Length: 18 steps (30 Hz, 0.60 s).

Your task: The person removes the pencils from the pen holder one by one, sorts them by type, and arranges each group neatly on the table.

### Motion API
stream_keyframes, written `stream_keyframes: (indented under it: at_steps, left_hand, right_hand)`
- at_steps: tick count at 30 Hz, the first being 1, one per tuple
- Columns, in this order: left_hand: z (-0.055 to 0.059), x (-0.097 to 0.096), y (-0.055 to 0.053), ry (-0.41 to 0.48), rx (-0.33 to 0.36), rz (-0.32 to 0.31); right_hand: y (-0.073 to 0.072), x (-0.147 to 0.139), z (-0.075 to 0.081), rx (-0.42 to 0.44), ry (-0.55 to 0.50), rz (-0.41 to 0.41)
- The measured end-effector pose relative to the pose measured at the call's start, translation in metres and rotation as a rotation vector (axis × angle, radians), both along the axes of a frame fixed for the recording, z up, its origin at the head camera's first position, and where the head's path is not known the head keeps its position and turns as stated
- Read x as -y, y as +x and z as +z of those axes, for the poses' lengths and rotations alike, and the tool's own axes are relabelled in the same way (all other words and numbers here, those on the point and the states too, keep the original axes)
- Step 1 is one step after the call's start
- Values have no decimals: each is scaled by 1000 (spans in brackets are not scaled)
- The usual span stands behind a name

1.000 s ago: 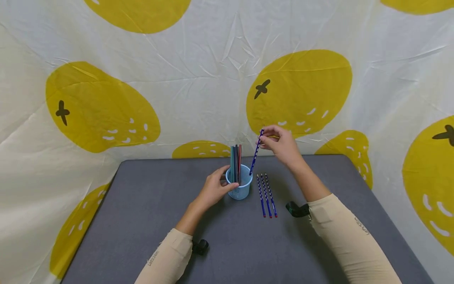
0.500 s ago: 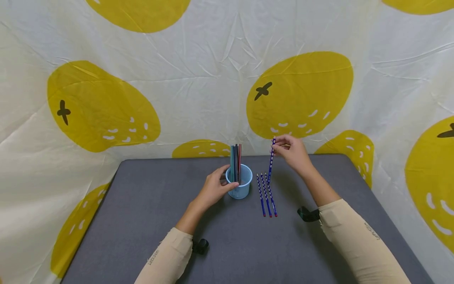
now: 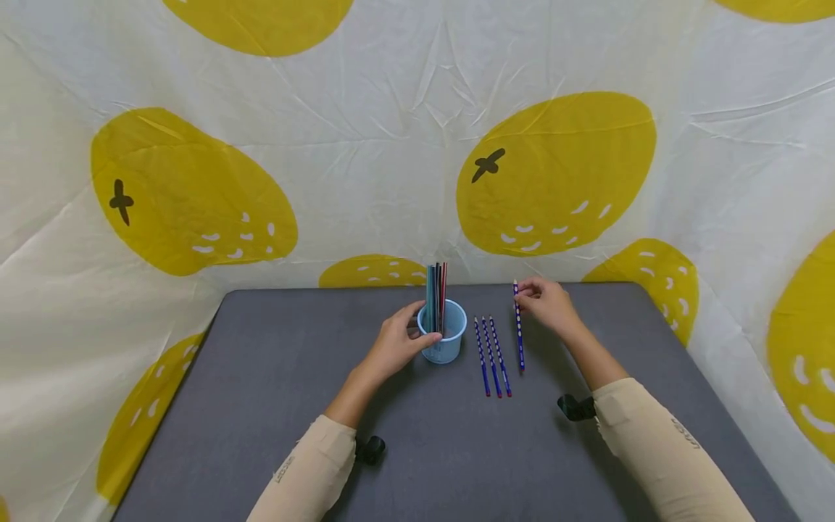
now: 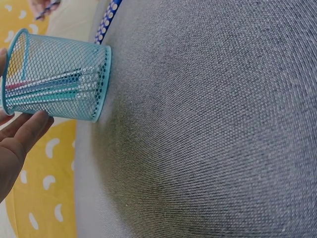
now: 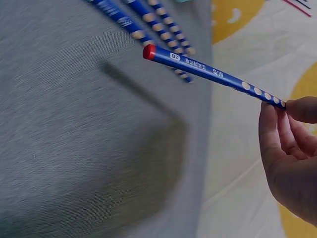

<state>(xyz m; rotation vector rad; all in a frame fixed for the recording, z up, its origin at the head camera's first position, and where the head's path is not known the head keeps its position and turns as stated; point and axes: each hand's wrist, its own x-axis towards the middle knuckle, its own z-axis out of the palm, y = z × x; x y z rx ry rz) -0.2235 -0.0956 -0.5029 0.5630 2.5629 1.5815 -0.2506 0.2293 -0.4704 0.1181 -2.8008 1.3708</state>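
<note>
My left hand (image 3: 396, 337) holds a light blue mesh pencil cup (image 3: 445, 353) at its left side, thumb over the front rim. Several thin sticks (image 3: 435, 290), teal, dark and red, stand upright inside it, leaning to the left. To the right, my right hand (image 3: 546, 303) pinches a blue pencil (image 5: 198, 68) near its tip between thumb and fingers. Pale dots run along this pencil, and its red end points down, held over its shadow in the right wrist view. Three matching pencils (image 3: 492, 355) lie side by side between the cup and the right hand, red ends toward me.
Everything stands on a dark grey cloth-covered table (image 3: 261, 406). Close behind its far edge hangs a pale curtain (image 3: 365, 196) printed with yellow fruit. Black devices sit at my left cuff (image 3: 370, 450) and my right cuff (image 3: 576, 407).
My right hand has moved right and down with the pencil, from beside the cup's rim to the right of the row of pencils. My left hand and the cup have stayed in place.
</note>
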Motion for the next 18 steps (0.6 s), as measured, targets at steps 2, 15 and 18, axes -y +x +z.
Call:
stream_keyframes:
  at_steps: [2,15,18]
  left_hand:
    - [0,-1,0,-4,-3,0]
    - [-2,-2,2,-24,-16,12]
    - [-4,-2,3,-11,-13,8]
  right_hand:
    - [0,-2,-10,24,52,6]
    - [2,-3,-51,178,-11,61]
    - [3,-1,-58,196,-38,65]
